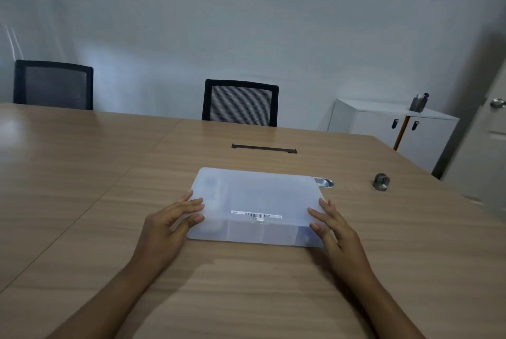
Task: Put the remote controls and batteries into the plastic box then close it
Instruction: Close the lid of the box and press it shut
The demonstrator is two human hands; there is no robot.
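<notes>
A flat translucent plastic box lies on the wooden table in front of me, its lid down and a barcode sticker near its front edge. Faint shapes show through the lid at its left side; I cannot tell what they are. My left hand rests at the box's front left corner, fingertips touching the lid and side. My right hand touches the front right corner with fingers spread. No remote controls or batteries lie in the open.
A small silver metal piece pokes out behind the box's far right corner. A grey round metal object sits to the right. A black cable slot lies beyond. Two black chairs stand across the table, a white cabinet at right.
</notes>
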